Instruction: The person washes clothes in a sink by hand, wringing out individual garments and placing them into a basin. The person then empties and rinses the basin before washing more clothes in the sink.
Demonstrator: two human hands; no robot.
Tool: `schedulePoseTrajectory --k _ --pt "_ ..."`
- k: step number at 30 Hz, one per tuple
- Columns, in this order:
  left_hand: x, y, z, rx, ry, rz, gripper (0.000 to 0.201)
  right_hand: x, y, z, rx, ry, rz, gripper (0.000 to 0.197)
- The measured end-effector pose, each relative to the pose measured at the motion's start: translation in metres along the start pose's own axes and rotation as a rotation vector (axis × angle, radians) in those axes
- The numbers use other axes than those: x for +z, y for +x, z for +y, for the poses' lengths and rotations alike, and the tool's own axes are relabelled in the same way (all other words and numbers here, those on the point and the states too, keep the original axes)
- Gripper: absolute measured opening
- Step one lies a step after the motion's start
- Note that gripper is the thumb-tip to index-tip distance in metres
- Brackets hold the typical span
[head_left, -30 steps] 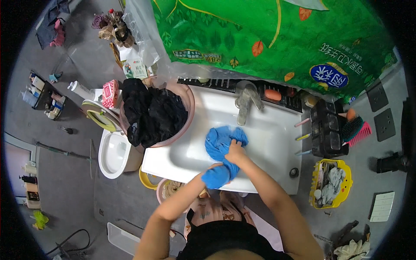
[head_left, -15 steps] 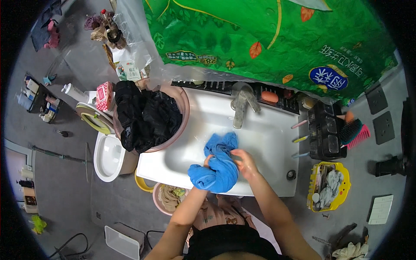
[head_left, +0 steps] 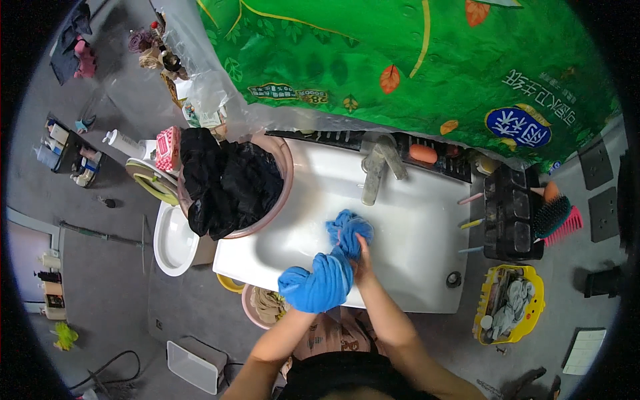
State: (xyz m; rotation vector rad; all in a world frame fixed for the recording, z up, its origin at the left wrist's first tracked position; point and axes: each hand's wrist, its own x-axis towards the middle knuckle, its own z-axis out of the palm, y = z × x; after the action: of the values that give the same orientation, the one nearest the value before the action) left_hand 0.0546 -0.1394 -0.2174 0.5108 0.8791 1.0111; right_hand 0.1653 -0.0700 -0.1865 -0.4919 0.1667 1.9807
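Note:
A wet-looking blue cloth (head_left: 317, 283) is bunched and twisted over the front of the white sink (head_left: 427, 267). Its thick end drapes over my left hand, whose fingers it hides; my left forearm (head_left: 283, 337) runs up under the bundle, and the cloth is held up there. My right hand (head_left: 363, 260) is closed round the narrower twisted part, on its right side. The far end of the cloth puffs out beyond that grip, above the basin. Behind it stands the metal faucet (head_left: 377, 170).
Left on the sink sits a pink basin (head_left: 283, 193) heaped with black clothing (head_left: 230, 180). A black rack with an orange soap bar (head_left: 423, 153) lines the back, under a large green plastic package (head_left: 400, 60). At right are a black brush holder (head_left: 507, 213) and a yellow basket (head_left: 527, 320).
The blue cloth's thick end has shifted left and nearer to me. My right hand has gone from fingers apart beside the cloth to closing on it. The view has shifted slightly.

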Motion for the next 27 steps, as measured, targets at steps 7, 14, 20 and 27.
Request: schedulePoseTrajectory --k 7,14,20,27 --pt "-0.007 0.018 -0.006 0.041 0.111 0.029 0.057 -0.029 0.004 -0.015 -0.357 -1.05 0.398 0.046" --pt "-0.019 0.026 -0.005 0.162 0.31 0.112 0.059 0.018 0.002 -0.036 -0.249 -2.187 0.351 0.037" --pt "0.006 0.041 0.02 0.379 0.473 0.124 0.062 0.067 -0.03 -0.019 -0.265 -2.492 0.517 0.047" --pt "0.037 0.043 0.03 0.419 0.476 0.033 0.062 0.058 -0.042 -0.019 -0.551 -2.379 0.04 0.029"
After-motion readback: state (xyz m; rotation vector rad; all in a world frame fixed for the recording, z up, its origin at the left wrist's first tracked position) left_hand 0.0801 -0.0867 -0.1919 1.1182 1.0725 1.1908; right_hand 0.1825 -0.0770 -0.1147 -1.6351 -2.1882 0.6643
